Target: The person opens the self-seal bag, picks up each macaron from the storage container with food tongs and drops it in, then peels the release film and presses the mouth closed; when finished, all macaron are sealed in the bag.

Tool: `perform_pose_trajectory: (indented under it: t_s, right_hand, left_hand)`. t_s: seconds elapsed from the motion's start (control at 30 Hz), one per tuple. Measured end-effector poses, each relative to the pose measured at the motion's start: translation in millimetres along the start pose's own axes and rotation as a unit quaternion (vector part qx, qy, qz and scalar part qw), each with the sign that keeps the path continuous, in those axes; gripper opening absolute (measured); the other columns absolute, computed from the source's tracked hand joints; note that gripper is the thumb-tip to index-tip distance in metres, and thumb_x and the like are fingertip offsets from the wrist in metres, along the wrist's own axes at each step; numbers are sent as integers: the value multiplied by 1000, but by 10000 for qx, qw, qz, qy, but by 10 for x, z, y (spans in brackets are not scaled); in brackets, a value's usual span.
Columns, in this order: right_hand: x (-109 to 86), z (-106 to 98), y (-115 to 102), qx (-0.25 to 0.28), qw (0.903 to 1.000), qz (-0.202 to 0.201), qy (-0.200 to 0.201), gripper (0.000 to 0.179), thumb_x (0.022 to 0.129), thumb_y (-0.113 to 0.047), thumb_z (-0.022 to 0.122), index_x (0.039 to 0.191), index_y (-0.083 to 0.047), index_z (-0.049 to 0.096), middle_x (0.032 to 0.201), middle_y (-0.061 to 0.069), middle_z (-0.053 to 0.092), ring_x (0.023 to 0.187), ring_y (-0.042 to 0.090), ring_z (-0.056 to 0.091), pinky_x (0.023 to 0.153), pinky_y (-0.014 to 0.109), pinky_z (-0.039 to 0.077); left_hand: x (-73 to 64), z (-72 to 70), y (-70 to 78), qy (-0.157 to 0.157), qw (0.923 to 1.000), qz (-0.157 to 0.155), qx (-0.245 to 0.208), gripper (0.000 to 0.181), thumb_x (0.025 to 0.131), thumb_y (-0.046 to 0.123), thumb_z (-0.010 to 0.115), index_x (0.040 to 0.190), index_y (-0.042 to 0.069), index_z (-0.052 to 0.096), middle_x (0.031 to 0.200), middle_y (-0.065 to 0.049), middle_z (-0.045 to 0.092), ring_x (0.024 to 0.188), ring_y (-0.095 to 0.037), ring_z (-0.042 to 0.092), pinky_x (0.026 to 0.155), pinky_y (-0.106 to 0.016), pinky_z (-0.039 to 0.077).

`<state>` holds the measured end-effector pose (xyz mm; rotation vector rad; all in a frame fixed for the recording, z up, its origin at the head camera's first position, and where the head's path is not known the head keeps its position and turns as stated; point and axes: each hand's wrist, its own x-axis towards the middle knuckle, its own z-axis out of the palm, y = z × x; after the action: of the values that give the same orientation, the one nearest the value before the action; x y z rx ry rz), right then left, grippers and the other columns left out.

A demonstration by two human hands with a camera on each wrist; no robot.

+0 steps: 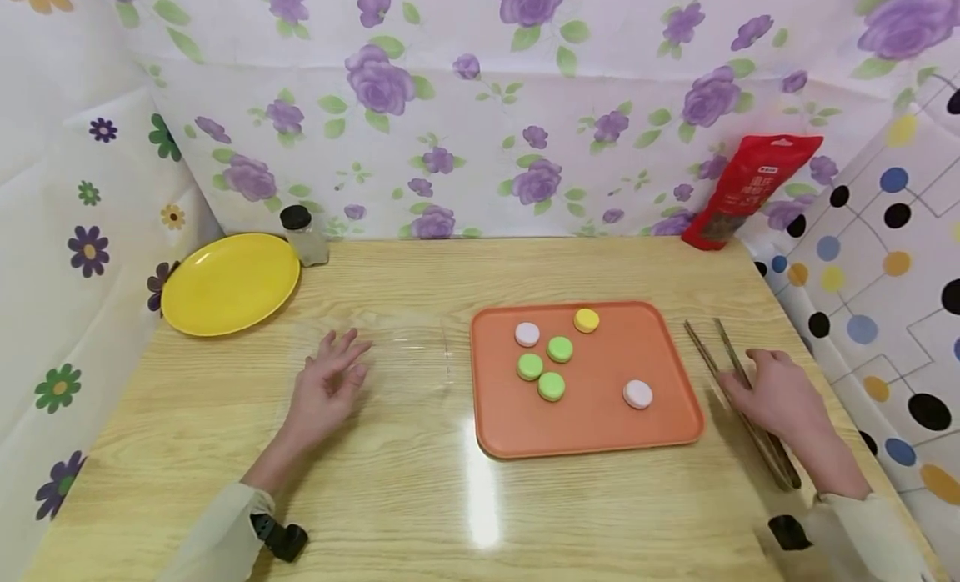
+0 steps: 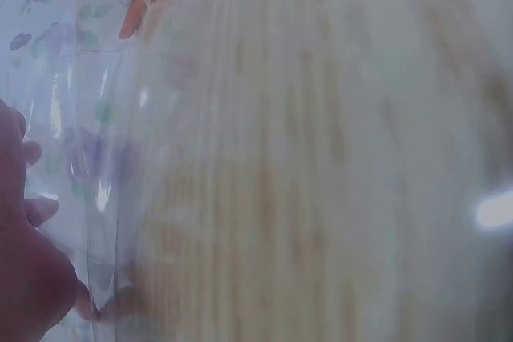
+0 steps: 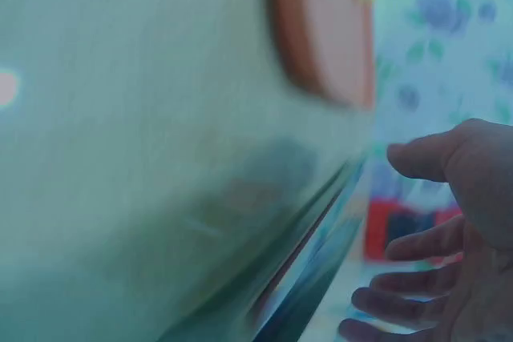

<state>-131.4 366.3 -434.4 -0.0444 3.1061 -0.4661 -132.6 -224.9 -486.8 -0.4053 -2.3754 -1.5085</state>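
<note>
A clear plastic container (image 1: pixel 412 353) lies left of the tray, its edges showing as faint lines. My left hand (image 1: pixel 330 382) is at its left part with loosely bent fingers; in the left wrist view its fingertips (image 2: pixel 34 152) are beside the clear wall (image 2: pixel 103 190). Metal tongs (image 1: pixel 776 461) lie at the right with their tips pointing away. Over them is my right hand (image 1: pixel 780 398), its fingers (image 3: pixel 401 302) spread and relaxed, apart from the tongs (image 3: pixel 300 278) in the right wrist view. Several macarons (image 1: pixel 551 387), green, pale lilac and yellow, sit on the orange tray (image 1: pixel 592 432).
A yellow plate (image 1: pixel 231 286) is at the back left beside a small black-lidded jar (image 1: pixel 305 236). A red pouch (image 1: pixel 750 190) leans on the flowered cloth (image 1: pixel 465 148) at the back right. Dotted cloth (image 1: pixel 862 265) borders the table's right side.
</note>
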Motion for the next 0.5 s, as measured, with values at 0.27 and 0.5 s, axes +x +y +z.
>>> perform_pose_trajectory:
  t_s: [0.27,0.5]
  right_hand:
    - [-50,96,301,-12,9981,284,-539,88,93,-46,68,128,28,37,112,54,41,97,67,47,72,69,46]
    - [33,131,327,-79,9984,59,-550,70,93,-28,70,125,28,42,108,48,50,96,60,52,74,65,49]
  left_hand:
    - [-4,-16,45,-14,9996,-127,-236,30,91,-9,66,120,-8,67,143,-33,45,142,-55,16,101,-81,-7]
    - [11,9,80,-30,9992,-129,-374,30,89,-8,68,120,-7,68,144,-32,44,141,-58,16,100,-82,-9]
